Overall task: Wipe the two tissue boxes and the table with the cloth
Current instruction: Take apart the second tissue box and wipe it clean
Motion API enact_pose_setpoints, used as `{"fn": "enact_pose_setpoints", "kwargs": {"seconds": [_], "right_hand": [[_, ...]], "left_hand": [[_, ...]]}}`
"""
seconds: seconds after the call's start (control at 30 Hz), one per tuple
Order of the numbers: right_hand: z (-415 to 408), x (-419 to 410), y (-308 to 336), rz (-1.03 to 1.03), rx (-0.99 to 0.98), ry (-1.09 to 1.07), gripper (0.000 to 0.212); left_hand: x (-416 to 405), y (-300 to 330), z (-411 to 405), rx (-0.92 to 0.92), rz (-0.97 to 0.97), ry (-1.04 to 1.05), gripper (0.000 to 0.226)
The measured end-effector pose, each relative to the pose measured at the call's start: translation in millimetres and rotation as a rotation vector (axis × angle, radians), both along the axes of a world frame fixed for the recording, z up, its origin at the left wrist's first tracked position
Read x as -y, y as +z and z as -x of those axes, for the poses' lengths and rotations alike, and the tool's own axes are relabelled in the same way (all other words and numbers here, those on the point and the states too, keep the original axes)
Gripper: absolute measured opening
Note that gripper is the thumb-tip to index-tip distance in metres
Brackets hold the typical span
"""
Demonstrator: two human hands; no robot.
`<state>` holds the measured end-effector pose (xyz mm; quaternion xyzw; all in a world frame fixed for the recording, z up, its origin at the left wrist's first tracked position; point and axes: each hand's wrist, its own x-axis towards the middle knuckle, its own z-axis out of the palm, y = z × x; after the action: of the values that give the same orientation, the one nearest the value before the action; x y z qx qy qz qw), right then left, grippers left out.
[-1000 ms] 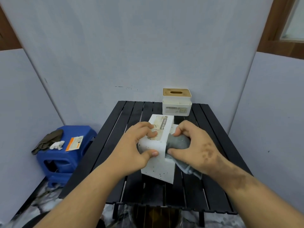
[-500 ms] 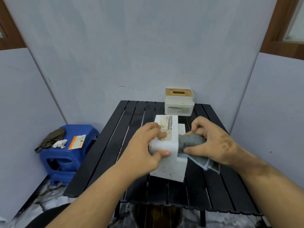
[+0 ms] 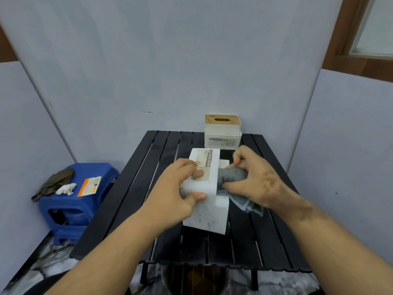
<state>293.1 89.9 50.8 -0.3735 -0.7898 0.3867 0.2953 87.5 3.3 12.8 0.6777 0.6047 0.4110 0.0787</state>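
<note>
Fingers of the left hand [image 3: 176, 192] are curled around a white tissue box [image 3: 207, 196]; a grey cloth [image 3: 231, 177] is pinched against its side by the right hand [image 3: 253, 179].

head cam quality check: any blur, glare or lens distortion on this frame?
Head view: strong wide-angle bowing, wall panel edges lean inward; light is soft and even, no glare on the black table; left hand, right hand, grey cloth and near tissue box are fairly sharp; label text is mostly unreadable.

Matt white plastic, speckled, is seen on the near box [image 3: 207, 211]; soft grey cloth [image 3: 230, 177] is bunched under the right fingers [image 3: 238, 185]; the black bench [image 3: 131, 199] is slatted, slightly glossy.
</note>
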Motion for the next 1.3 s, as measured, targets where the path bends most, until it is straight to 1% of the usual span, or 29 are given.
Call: {"fn": "enact_pose_setpoints", "kwargs": {"seconds": [0.07, 0.13, 0.33, 0.47, 0.5, 0.57, 0.63, 0.7, 0.8, 0.87, 0.93, 1.0, 1.13, 1.3], "right_hand": [[8, 6, -10, -0.029, -0.057, -0.054, 0.047], [10, 7, -17, -0.009, -0.094, -0.054, 0.046], [4, -5, -16, 0.147, -0.077, 0.137, 0.045], [-6, -11, -4, 0.233, -0.013, 0.239, 0.045], [-8, -12, -2, 0.224, 0.002, 0.224, 0.047], [-5, -7, -2, 0.134, -0.02, 0.124, 0.049], [4, 3, -11, 0.033, -0.088, 0.017, 0.045], [11, 10, -19, -0.011, -0.137, -0.015, 0.042], [4, 5, -16, 0.07, -0.093, 0.109, 0.045], [-8, -4, -5, 0.118, 0.001, 0.212, 0.046], [-22, -12, 5, 0.109, 0.093, 0.233, 0.047], [-33, -19, 9, 0.072, 0.125, 0.168, 0.047], [-31, -29, 3, -0.057, 0.07, -0.046, 0.044], [2, -44, -5, -0.206, 0.059, -0.097, 0.036]], "left_hand": [[-1, -1, -2, 0.0, -0.015, 0.013, 0.036], [-3, -1, -3, -0.008, -0.012, 0.015, 0.036], [-3, 1, -2, -0.063, -0.012, 0.017, 0.037], [-1, 2, -2, -0.033, 0.0, 0.011, 0.039], [-2, 2, -3, -0.026, 0.006, 0.005, 0.04], [-4, 3, -5, -0.02, 0.01, 0.002, 0.041], [-8, 3, -7, -0.02, 0.0, 0.011, 0.039], [-10, 3, -8, -0.03, -0.011, 0.027, 0.037], [-7, 3, -7, -0.046, -0.009, 0.026, 0.038], [-5, 3, -4, -0.018, 0.01, 0.004, 0.039], [-4, 4, -1, 0.004, 0.021, -0.012, 0.038], [-4, 5, 1, 0.022, 0.029, -0.018, 0.038], [-6, 4, 2, 0.034, 0.032, -0.03, 0.038], [-6, 2, 1, 0.029, 0.02, -0.027, 0.037]]}}
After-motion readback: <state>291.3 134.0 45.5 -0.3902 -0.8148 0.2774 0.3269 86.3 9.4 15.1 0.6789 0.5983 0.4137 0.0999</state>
